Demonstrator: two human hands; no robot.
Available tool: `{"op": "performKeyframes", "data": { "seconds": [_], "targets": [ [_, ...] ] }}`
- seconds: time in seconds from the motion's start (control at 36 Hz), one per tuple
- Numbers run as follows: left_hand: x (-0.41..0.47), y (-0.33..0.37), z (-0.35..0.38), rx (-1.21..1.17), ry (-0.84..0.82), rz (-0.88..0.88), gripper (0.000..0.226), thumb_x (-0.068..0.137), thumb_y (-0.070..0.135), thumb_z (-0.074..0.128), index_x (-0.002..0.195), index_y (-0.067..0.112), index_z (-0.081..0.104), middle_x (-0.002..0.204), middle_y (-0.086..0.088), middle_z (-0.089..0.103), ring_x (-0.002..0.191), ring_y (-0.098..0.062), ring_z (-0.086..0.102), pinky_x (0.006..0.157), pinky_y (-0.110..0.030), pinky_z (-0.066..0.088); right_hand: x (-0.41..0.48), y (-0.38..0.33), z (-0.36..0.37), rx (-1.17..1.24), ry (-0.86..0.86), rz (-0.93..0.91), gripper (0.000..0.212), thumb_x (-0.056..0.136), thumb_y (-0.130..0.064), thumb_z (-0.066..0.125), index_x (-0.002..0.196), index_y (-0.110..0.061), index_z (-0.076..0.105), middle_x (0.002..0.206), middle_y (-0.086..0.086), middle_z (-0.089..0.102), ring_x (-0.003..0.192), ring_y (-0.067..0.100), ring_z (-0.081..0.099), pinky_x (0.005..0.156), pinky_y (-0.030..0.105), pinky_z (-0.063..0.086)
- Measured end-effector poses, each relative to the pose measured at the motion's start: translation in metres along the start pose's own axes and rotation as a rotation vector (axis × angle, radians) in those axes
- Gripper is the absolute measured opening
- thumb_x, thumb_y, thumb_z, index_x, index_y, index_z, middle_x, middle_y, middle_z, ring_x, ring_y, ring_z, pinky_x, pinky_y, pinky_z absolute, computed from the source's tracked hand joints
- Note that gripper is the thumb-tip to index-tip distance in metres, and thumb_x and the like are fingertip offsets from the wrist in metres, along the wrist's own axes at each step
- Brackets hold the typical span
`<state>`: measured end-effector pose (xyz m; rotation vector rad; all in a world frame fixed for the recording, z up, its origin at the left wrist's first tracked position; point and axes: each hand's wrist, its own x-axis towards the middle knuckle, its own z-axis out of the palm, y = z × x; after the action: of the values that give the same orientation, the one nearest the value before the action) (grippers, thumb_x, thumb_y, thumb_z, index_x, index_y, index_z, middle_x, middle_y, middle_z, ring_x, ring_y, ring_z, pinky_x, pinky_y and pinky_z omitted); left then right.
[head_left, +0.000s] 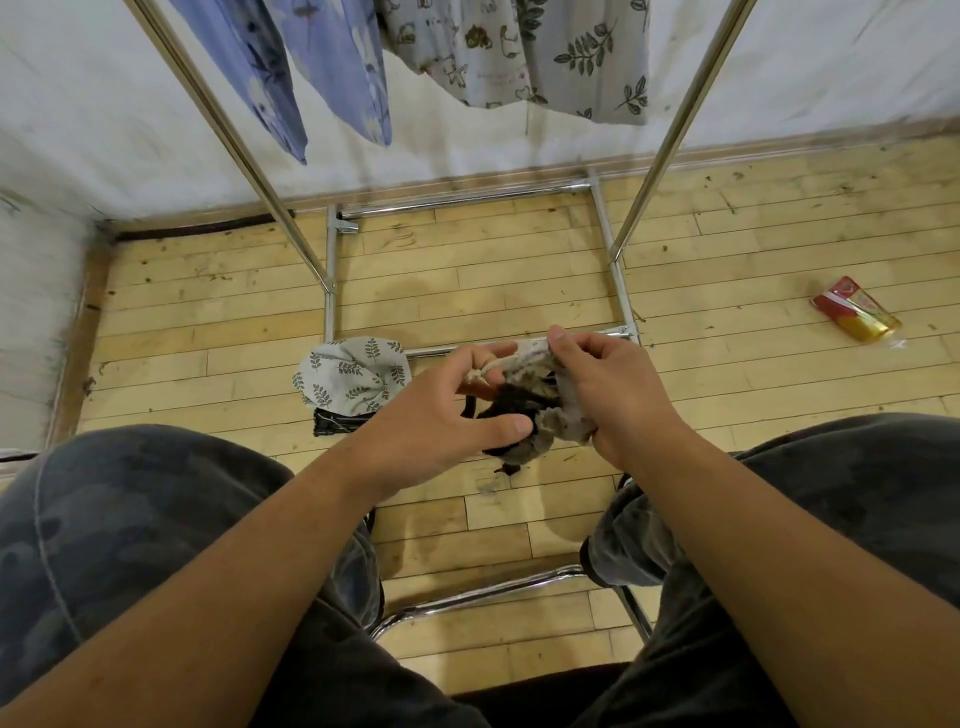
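Both hands meet in front of the knees, holding a small bunched cloth (540, 400): right hand (618, 395) pinches its pale top edge, left hand (447, 415) curls under its drawstring. That loose hold could drop it to the floor (519, 270).

Leaf-print cloth (353, 376) lay on wood floor (727, 249) at 9 o'clock, red-gold packet (854, 309) at 3, 2 blue garments (311, 67) hung at 11 on metal rack (467, 196).
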<state>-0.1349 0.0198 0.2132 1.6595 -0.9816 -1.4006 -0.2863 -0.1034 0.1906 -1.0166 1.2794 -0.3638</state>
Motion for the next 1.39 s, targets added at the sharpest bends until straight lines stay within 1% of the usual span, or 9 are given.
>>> {"op": "performKeyframes", "data": {
  "seconds": [0.11, 0.25, 0.53, 0.67, 0.92, 1.06, 1.14, 1.22, 1.39],
  "targets": [
    [-0.001, 0.003, 0.000, -0.032, -0.014, 0.044, 0.049, 0.081, 0.024, 0.088, 0.113, 0.022, 0.051, 0.145, 0.035, 0.046, 0.132, -0.002, 0.052, 0.096, -0.040, 0.058, 0.001, 0.003, 0.001, 0.005, -0.002, -0.011, 0.029, 0.094, -0.044, 0.072, 0.096, -0.016, 0.077, 0.096, 0.007, 0.079, 0.092, 0.028, 0.077, 0.077, 0.053, 0.065],
    [-0.002, 0.008, 0.004, -0.055, 0.059, 0.065, 0.038, 0.089, 0.017, 0.080, 0.115, 0.015, 0.053, 0.134, 0.026, 0.059, 0.122, -0.005, 0.061, 0.081, -0.035, 0.064, 0.000, 0.003, 0.003, 0.003, -0.039, -0.013, 0.030, 0.094, -0.043, 0.073, 0.096, -0.014, 0.076, 0.095, 0.010, 0.079, 0.090, 0.029, 0.078, 0.076, 0.055, 0.064],
    [-0.001, 0.012, 0.003, -0.092, 0.223, 0.057, 0.017, 0.095, 0.017, 0.073, 0.103, 0.025, 0.061, 0.125, 0.021, 0.066, 0.112, -0.006, 0.069, 0.077, -0.036, 0.065, -0.004, 0.000, 0.002, 0.098, -0.153, -0.050, 0.019, 0.093, -0.026, 0.075, 0.107, -0.015, 0.069, 0.110, 0.022, 0.074, 0.089, 0.038, 0.077, 0.067, 0.047, 0.062],
    [-0.003, 0.011, 0.002, 0.263, 0.342, 0.162, 0.029, 0.094, 0.024, 0.073, 0.086, 0.016, 0.046, 0.112, 0.007, 0.058, 0.103, -0.003, 0.058, 0.078, -0.009, 0.048, -0.002, 0.000, 0.002, 0.107, -0.207, -0.053, 0.020, 0.096, -0.018, 0.072, 0.116, -0.017, 0.070, 0.114, 0.022, 0.072, 0.092, 0.036, 0.077, 0.072, 0.045, 0.062],
    [-0.013, 0.015, -0.001, 0.245, 0.451, 0.124, 0.031, 0.096, 0.035, 0.070, 0.081, 0.021, 0.046, 0.080, -0.005, 0.059, 0.068, -0.022, 0.057, 0.063, -0.034, 0.048, -0.006, 0.002, 0.007, 0.041, -0.494, -0.217, 0.053, 0.096, 0.011, 0.059, 0.135, -0.023, 0.068, 0.135, 0.004, 0.069, 0.126, 0.024, 0.065, 0.104, 0.046, 0.054],
    [-0.016, 0.022, -0.003, 0.178, 0.482, 0.122, 0.023, 0.096, 0.034, 0.071, 0.086, 0.026, 0.052, 0.078, -0.013, 0.067, 0.076, -0.037, 0.066, 0.068, -0.052, 0.056, -0.010, -0.002, 0.007, -0.017, -0.552, -0.244, 0.056, 0.094, 0.008, 0.066, 0.141, -0.022, 0.062, 0.122, 0.013, 0.074, 0.115, 0.029, 0.071, 0.095, 0.046, 0.059],
    [-0.018, 0.022, -0.005, 0.180, 0.469, 0.112, 0.016, 0.096, 0.034, 0.070, 0.090, 0.031, 0.055, 0.085, -0.006, 0.070, 0.078, -0.030, 0.071, 0.071, -0.053, 0.059, -0.013, -0.001, 0.010, -0.076, -0.593, -0.266, 0.058, 0.091, 0.004, 0.072, 0.140, -0.024, 0.060, 0.121, 0.015, 0.073, 0.113, 0.028, 0.072, 0.094, 0.048, 0.060],
    [-0.021, 0.021, -0.005, 0.227, 0.441, 0.109, 0.014, 0.096, 0.036, 0.069, 0.094, 0.035, 0.056, 0.085, 0.006, 0.068, 0.080, -0.011, 0.068, 0.071, -0.037, 0.059, -0.014, 0.000, 0.012, -0.157, -0.550, -0.307, 0.062, 0.084, -0.005, 0.083, 0.136, -0.032, 0.063, 0.122, 0.005, 0.073, 0.116, 0.019, 0.070, 0.094, 0.041, 0.061],
    [-0.027, 0.021, -0.006, 0.222, 0.271, 0.098, 0.035, 0.092, 0.022, 0.075, 0.114, 0.038, 0.052, 0.108, 0.009, 0.059, 0.093, 0.006, 0.066, 0.075, -0.016, 0.056, -0.016, -0.006, 0.010, -0.241, -0.440, -0.363, 0.034, 0.086, -0.014, 0.084, 0.114, -0.029, 0.072, 0.101, -0.002, 0.078, 0.099, 0.017, 0.074, 0.083, 0.037, 0.063]
  ]
}}
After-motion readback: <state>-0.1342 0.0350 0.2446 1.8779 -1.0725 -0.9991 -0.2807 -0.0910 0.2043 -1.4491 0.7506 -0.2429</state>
